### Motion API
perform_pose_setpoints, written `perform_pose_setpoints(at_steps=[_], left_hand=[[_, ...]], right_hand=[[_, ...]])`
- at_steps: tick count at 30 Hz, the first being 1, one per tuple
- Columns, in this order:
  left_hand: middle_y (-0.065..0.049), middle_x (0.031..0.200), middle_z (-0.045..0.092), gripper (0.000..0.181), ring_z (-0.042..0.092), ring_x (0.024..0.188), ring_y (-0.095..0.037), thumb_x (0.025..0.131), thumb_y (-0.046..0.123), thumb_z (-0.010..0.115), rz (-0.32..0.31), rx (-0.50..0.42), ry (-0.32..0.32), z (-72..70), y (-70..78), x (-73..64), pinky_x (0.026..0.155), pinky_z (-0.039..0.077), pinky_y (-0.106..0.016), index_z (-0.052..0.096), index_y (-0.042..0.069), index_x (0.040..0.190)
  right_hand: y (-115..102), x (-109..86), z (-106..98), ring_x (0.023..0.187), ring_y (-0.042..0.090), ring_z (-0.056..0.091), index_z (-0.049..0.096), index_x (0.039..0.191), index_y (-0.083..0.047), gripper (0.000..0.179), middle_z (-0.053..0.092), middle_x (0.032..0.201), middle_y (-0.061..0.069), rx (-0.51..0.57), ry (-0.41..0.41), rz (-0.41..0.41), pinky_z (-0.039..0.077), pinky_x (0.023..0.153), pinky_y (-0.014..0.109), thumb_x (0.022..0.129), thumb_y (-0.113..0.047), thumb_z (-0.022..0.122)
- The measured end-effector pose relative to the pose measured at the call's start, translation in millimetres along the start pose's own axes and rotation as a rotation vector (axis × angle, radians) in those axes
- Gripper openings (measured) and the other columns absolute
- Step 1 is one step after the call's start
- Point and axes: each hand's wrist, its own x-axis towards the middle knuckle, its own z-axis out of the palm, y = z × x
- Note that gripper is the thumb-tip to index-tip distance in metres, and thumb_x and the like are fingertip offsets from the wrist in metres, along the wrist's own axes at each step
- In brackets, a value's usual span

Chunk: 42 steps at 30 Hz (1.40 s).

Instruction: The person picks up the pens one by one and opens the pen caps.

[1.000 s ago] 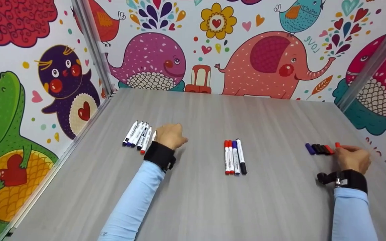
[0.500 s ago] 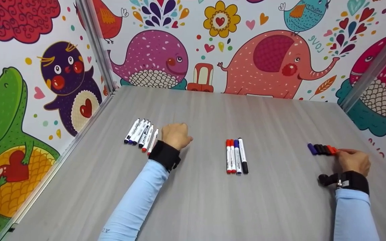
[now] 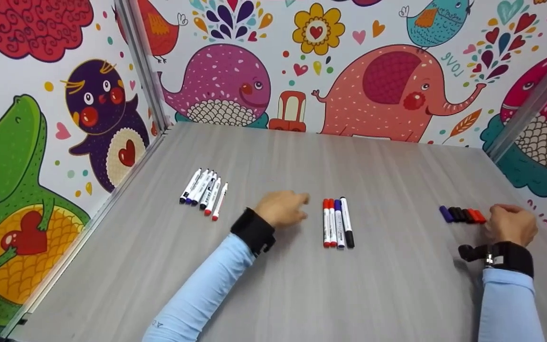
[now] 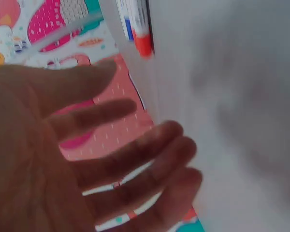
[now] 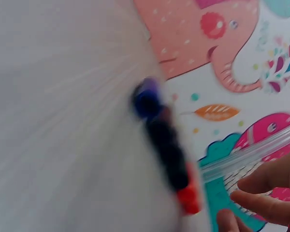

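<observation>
My left hand [image 3: 280, 209] hovers over the table between two groups of markers. In the left wrist view its fingers [image 4: 169, 154] are relaxed and spread, holding nothing. Just right of it lie capped markers [image 3: 332, 223] side by side: red ones, a blue one and one with a black lower end. Farther left is a row of uncapped white markers [image 3: 214, 195], tips pointing away. Beside a row of blue, black and red marker caps [image 3: 463, 214] sits my right hand [image 3: 512, 224]. Its fingers [image 5: 266, 208] are loosely bent, apart from the caps, with nothing visible between them.
A grey wood-grain table [image 3: 273, 294] spans the view. Printed cartoon panels [image 3: 373, 90] rise behind it and on both sides. Metal corner posts [image 3: 145, 66] and a rail along the left edge bound the table.
My left hand has moved right, away from the uncapped markers, toward the capped ones. My right hand has let go of a red cap, now lined up with the others, and drawn slightly right.
</observation>
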Motion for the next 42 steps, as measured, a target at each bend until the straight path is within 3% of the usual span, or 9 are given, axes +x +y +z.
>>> perform_pose_setpoints(at_steps=[3,9,17,21,26,29,33,38,42], left_hand=[[-0.011,0.127,0.070,0.046,0.068,0.111,-0.026,0.100,0.035,0.068,0.093,0.002,-0.051,10.3,15.9,1.3,0.090,0.057,-0.040,0.058,0.018,0.141],[-0.011,0.127,0.067,0.050,0.064,0.106,-0.021,0.099,0.039,0.068,0.130,0.113,-0.088,20.1,32.2,1.1,0.084,0.057,-0.038,0.054,0.031,0.147],[-0.008,0.126,0.068,0.038,0.062,0.104,-0.019,0.102,0.036,0.063,0.145,0.109,-0.110,18.7,30.2,0.2,0.083,0.054,-0.036,0.064,0.032,0.140],[-0.002,0.095,0.069,0.022,0.057,0.080,-0.015,0.102,0.035,0.065,0.098,0.154,-0.008,14.9,25.1,0.5,0.067,0.049,-0.031,0.074,0.018,0.109],[0.004,0.068,0.049,0.036,0.050,0.063,-0.012,0.100,0.044,0.065,-0.009,0.211,0.080,15.8,17.8,0.9,0.057,0.047,-0.031,0.071,0.013,0.084],[0.005,0.066,0.048,0.039,0.054,0.063,-0.011,0.099,0.049,0.066,-0.090,0.224,0.088,18.7,12.2,1.0,0.057,0.051,-0.031,0.072,0.014,0.082],[0.002,0.077,0.067,0.031,0.066,0.072,-0.015,0.096,0.042,0.072,-0.186,0.194,0.119,20.3,2.2,2.9,0.062,0.058,-0.034,0.074,0.012,0.086],[-0.007,0.099,0.076,0.011,0.073,0.090,-0.025,0.092,0.016,0.071,-0.211,0.104,0.136,19.6,-9.1,5.8,0.074,0.062,-0.042,0.073,0.006,0.096],[-0.006,0.094,0.074,0.021,0.072,0.084,-0.024,0.092,0.020,0.071,-0.216,0.112,0.179,17.0,-12.1,6.4,0.071,0.060,-0.041,0.067,0.004,0.105]], right_hand=[[-15,-7.1,1,0.083,0.002,0.054,0.063,0.102,-0.035,0.004,0.059,0.075,-0.026,0.067,-0.004,-0.083,0.038,0.085,0.031,0.101,-0.034,0.059],[-42,-25.0,9,0.074,-0.005,0.064,0.067,0.108,-0.028,0.012,0.063,0.082,-0.025,0.077,-0.008,-0.250,0.042,0.097,0.027,0.104,-0.030,0.055],[-71,-48.3,28,0.078,-0.002,0.062,0.068,0.115,-0.025,0.021,0.060,0.090,-0.022,-0.041,0.039,-0.415,0.048,0.070,0.013,0.105,-0.034,0.051],[-80,-60.5,41,0.077,-0.002,0.062,0.067,0.122,-0.015,0.032,0.058,0.091,-0.021,-0.116,0.057,-0.529,0.048,0.068,0.013,0.106,-0.037,0.051],[-87,-75.6,57,0.070,-0.007,0.060,0.067,0.124,-0.006,0.039,0.056,0.090,-0.020,-0.166,0.083,-0.665,0.047,0.064,0.011,0.105,-0.037,0.052],[-92,-84.9,65,0.068,-0.008,0.060,0.068,0.122,-0.004,0.040,0.057,0.090,-0.020,-0.164,0.064,-0.713,0.047,0.063,0.010,0.105,-0.037,0.053],[-99,-98.6,74,0.070,-0.006,0.061,0.069,0.121,-0.006,0.039,0.058,0.091,-0.021,-0.157,0.035,-0.762,0.048,0.065,0.010,0.105,-0.038,0.054],[-104,-117.1,88,0.069,-0.003,0.061,0.070,0.117,-0.004,0.035,0.068,0.099,-0.002,-0.161,0.005,-0.869,0.047,0.066,0.008,0.105,-0.033,0.056],[-104,-129.3,101,0.068,0.000,0.060,0.071,0.114,-0.001,0.032,0.071,0.104,0.015,-0.165,-0.045,-0.945,0.046,0.065,0.008,0.105,-0.028,0.057]])
